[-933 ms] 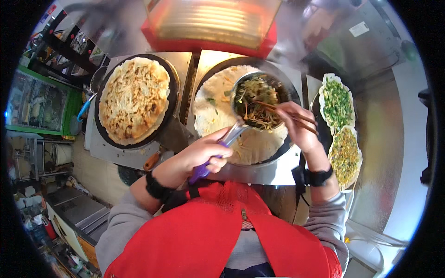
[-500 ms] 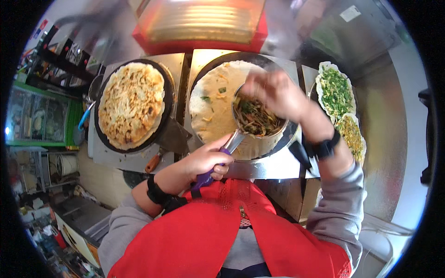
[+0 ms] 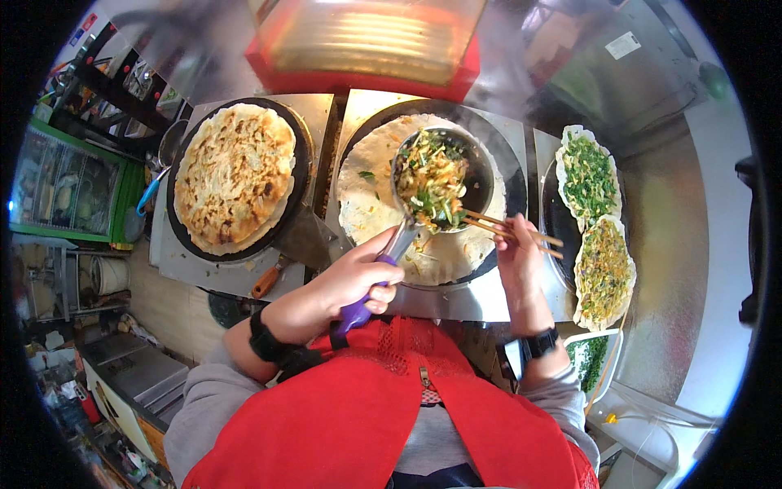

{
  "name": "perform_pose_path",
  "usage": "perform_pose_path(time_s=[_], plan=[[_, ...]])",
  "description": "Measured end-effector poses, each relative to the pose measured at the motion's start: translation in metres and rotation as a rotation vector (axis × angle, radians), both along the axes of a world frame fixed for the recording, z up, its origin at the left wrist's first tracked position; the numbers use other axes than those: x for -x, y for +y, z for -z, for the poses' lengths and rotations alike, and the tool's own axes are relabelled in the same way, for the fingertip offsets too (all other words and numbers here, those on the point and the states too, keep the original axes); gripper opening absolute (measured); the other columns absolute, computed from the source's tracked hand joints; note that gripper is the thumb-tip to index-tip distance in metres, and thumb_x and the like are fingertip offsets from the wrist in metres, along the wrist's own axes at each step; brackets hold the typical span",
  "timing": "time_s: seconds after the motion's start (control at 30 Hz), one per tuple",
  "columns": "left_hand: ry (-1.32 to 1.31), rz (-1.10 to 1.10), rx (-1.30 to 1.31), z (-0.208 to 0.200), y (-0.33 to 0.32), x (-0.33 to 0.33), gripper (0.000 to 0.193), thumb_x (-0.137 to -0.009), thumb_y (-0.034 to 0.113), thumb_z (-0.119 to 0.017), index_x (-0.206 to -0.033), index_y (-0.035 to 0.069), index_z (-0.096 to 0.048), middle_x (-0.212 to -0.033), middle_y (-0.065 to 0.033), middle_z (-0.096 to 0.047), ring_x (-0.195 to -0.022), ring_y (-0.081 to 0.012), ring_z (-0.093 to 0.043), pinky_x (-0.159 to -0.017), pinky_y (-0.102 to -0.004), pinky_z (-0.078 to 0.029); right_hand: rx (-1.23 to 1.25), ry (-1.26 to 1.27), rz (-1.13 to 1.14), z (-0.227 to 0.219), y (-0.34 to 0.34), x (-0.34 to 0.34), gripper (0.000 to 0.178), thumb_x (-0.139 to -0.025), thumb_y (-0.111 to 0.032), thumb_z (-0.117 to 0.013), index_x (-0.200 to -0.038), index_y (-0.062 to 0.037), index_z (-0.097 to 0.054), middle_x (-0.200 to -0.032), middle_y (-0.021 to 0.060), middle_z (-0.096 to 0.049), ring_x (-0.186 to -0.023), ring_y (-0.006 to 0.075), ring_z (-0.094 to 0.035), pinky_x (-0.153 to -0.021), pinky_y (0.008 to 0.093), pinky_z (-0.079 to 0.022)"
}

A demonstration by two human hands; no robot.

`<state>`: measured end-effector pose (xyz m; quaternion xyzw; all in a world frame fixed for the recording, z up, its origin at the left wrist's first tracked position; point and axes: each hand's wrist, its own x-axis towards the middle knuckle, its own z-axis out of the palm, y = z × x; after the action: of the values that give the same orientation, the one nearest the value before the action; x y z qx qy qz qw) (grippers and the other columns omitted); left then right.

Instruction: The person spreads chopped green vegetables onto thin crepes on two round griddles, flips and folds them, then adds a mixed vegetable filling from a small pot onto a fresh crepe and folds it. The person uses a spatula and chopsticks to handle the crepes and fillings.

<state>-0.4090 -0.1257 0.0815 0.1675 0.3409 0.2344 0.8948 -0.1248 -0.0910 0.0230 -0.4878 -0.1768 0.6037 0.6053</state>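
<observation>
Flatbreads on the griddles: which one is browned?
The left flatbread, golden and blistered on the left griddle. The middle flatbread is still pale.

My left hand [image 3: 352, 281] was curled in a closed fist, knuckles up, forearm reaching in from lower left with a dark band at the wrist. My right hand [image 3: 516, 254] pinched fingers together, wrist straight, watch strapped on.

We saw a shiny metal pan [image 3: 456, 175] with a smooth purple plastic handle [image 3: 356, 312]. The chopsticks [image 3: 511, 231] looked like plain wood. The counter [image 3: 668, 269] was dull, brushed metal. The griddle [image 3: 303, 175] was dark and matt. The apron [image 3: 366, 424] was red cloth.
</observation>
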Motion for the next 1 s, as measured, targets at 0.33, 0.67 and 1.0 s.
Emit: perform_pose_path(time_s=[0.33,0.67,1.0], plan=[[0.032,0.116,0.048,-0.019,0.004,-0.001,0.072,-0.089,-0.002,-0.044,-0.150,0.026,-0.018,-0.068,0.0052,-0.040,-0.045,-0.0024,-0.032,-0.041,-0.0176,-0.028,-0.266,-0.730,-0.280,-0.046,0.008,0.026,0.022,-0.096,-0.018,-0.054,-0.082,-0.0019,-0.053,-0.070,0.0117,-0.063,-0.051,0.0132,-0.058,-0.044,0.0250,-0.045],[-0.095,0.029,0.024,-0.019,0.007,0.008,0.073,-0.089,-0.001,-0.047,-0.150,0.025,-0.017,-0.071,0.0038,-0.040,-0.046,-0.0029,-0.033,-0.040,-0.0182,-0.027,-0.454,-1.014,-0.360,-0.054,0.030,0.034,0.017,-0.094,-0.016,-0.059,-0.083,-0.0034,-0.059,-0.067,0.0058,-0.063,-0.053,0.0099,-0.055,-0.047,0.0237,-0.046],[0.041,0.136,-0.007,-0.016,0.006,0.012,0.075,-0.088,0.001,-0.047,-0.151,0.025,-0.015,-0.068,0.0036,-0.038,-0.045,-0.0031,-0.032,-0.040,-0.0183,-0.026,-0.362,-0.775,-0.341,-0.072,0.031,0.015,0.016,-0.096,-0.020,-0.056,-0.089,-0.0065,-0.053,-0.065,0.0032,-0.060,-0.053,0.0079,-0.053,-0.045,0.0187,-0.040]])
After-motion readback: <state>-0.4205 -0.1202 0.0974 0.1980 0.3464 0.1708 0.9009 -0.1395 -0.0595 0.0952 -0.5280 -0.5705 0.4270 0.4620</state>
